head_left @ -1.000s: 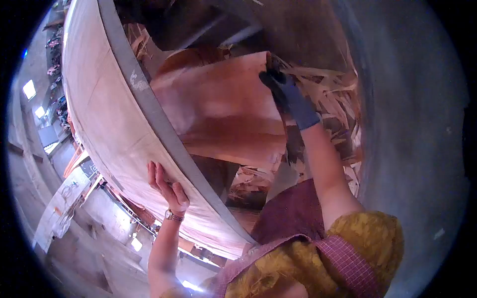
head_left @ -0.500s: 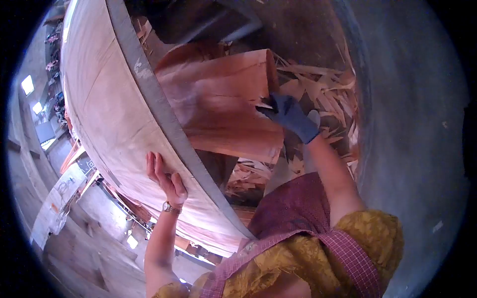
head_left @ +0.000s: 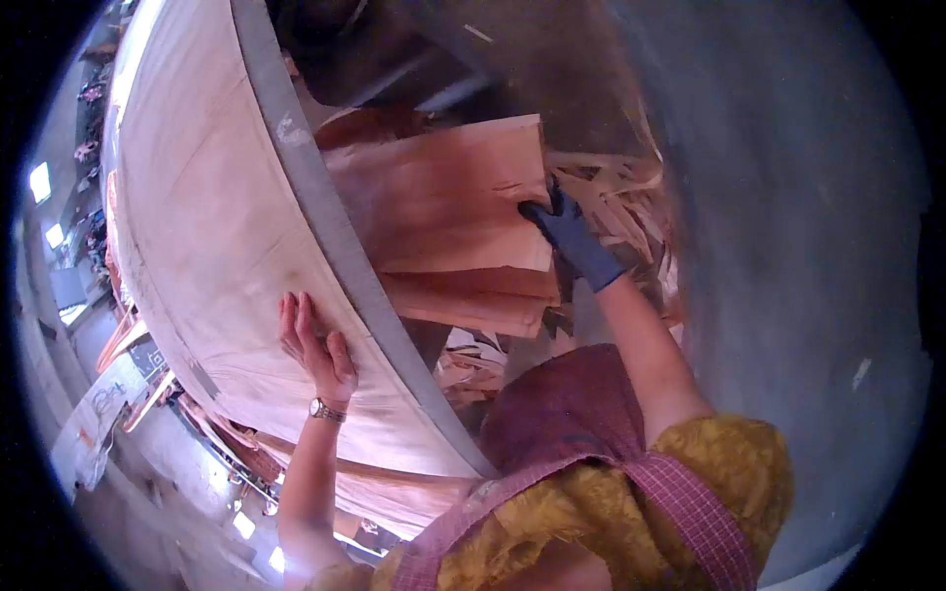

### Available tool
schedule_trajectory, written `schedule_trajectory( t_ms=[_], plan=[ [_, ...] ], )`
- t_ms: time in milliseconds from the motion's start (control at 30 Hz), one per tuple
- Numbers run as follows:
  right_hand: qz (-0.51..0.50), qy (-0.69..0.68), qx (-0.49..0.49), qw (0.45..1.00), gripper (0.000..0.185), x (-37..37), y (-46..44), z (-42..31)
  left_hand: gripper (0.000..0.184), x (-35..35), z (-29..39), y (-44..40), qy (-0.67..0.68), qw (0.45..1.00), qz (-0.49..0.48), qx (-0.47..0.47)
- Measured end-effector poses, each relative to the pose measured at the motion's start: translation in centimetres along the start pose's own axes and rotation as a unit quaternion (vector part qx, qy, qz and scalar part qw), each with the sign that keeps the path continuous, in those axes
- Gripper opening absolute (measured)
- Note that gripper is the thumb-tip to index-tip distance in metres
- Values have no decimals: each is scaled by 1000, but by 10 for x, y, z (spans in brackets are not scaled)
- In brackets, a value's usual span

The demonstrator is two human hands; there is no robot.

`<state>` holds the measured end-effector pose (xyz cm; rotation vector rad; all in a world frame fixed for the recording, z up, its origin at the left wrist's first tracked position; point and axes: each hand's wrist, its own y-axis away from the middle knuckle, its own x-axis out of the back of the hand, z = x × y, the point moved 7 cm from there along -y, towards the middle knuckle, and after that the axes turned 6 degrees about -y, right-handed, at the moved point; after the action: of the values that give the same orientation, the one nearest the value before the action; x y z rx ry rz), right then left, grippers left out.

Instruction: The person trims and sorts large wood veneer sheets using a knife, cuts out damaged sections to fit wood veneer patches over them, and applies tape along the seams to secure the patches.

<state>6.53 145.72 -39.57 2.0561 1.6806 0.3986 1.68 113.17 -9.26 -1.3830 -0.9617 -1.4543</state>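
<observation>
Currently in the right hand: reddish sheet (head_left: 443, 192), right edge pinched between thumb and fingers of the gloved right hand (head_left: 570, 229); sheet sits on the inner side of the gray edge (head_left: 328, 212).
Under that sheet: lower sheets (head_left: 483, 303), partly covered.
Left hand (head_left: 317, 350): bare, fingers extended, thumb apart, resting on the pale sheet (head_left: 212, 212) across the gray edge.
Left wrist: watch (head_left: 327, 411).
Beyond the glove: loose scraps (head_left: 631, 219).
Near the body: maroon apron (head_left: 552, 409) over a yellow-brown top (head_left: 724, 458).

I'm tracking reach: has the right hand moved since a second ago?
Yes: against the pale mark on the grey edge, the right hand has shifted down the picture.
</observation>
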Motion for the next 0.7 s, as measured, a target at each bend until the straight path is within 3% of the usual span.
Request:
schedule_trajectory(
  t_ms=[67,133,200,300,333,400,467,567,633,700],
  plan=[
    [43,-28,23,998,47,17,34,-14,62,1,2,2,-4,1000,5,-13],
    [23,114,-13,993,57,22,71,-3,63,3,3,2,-6,1000,9,-17],
    [53,161,-31,985,52,29,105,26,62,6,4,3,-15,999,17,-29],
    [80,247,4,966,44,20,166,25,57,-2,-12,-5,126,992,19,18],
    [96,251,23,963,42,15,186,23,57,6,23,-10,158,986,48,21],
    [162,144,69,974,38,10,218,43,74,17,165,-21,112,945,-41,-306],
    [226,242,140,933,34,4,253,46,94,-10,250,-1,50,893,-127,-429],
    [214,181,84,956,24,27,302,32,111,-103,298,12,-61,811,-191,-549],
    [253,107,49,960,24,51,342,34,102,-152,314,23,-80,767,-294,-564],
    [319,98,98,938,26,71,382,53,87,-179,356,53,-88,720,-395,-564]
  ],
)
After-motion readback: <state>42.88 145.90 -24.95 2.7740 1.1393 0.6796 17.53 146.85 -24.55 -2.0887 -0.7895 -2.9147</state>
